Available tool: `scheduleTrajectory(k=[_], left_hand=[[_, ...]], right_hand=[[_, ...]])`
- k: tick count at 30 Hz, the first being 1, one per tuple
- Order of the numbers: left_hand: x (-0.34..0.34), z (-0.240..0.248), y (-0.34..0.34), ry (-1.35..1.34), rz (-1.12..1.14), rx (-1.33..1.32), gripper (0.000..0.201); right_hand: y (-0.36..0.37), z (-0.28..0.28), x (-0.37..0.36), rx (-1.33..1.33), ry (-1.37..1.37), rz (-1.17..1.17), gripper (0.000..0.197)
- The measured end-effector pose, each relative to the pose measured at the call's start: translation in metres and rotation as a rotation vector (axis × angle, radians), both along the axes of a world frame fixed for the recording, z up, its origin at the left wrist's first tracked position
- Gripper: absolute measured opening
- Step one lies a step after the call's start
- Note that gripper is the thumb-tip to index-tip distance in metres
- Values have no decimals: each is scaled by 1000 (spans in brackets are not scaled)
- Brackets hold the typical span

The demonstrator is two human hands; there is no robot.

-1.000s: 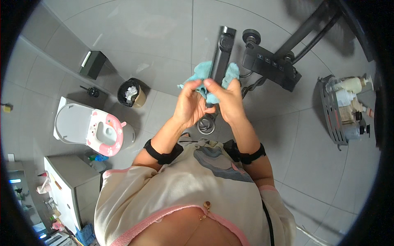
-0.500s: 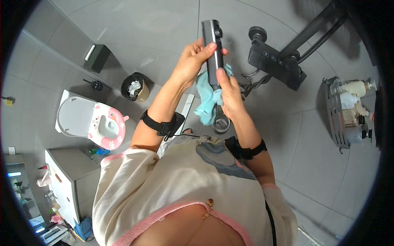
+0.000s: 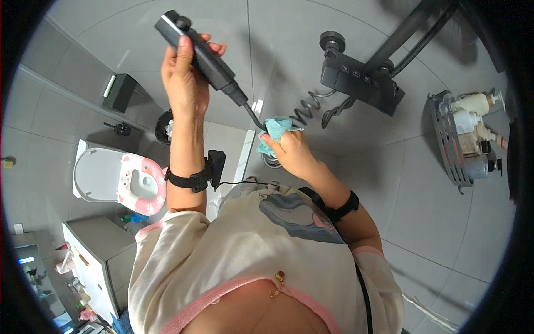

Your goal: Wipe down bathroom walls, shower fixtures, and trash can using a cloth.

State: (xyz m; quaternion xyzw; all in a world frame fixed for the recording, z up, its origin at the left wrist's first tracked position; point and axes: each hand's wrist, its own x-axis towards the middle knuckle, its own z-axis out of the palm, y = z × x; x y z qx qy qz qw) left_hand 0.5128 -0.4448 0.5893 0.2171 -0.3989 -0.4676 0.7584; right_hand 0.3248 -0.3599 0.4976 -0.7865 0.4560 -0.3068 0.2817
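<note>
Grey tiled wall [image 3: 222, 25] ahead, white toilet [image 3: 99, 173] to the left. Holds the black handset [image 3: 216, 68] tilted, high and forward, in the left hand [image 3: 184, 79], grip closed around its body; in the right hand [image 3: 293, 153], pinches a blue cloth [image 3: 276, 126] bunched on the hose [image 3: 253, 116]. Could drop the handset through a loose or damp hold; could strain the hose by tugging too hard through the cloth.
</note>
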Motion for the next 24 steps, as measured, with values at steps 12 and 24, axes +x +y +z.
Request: scheduleTrajectory(k=[12, 24], left_hand=[[12, 9, 29, 24, 11, 151, 28], [-28, -1, 27, -12, -58, 163, 28]], right_hand=[[9, -3, 1, 99, -300, -351, 34], [1, -13, 17, -77, -321, -251, 21]])
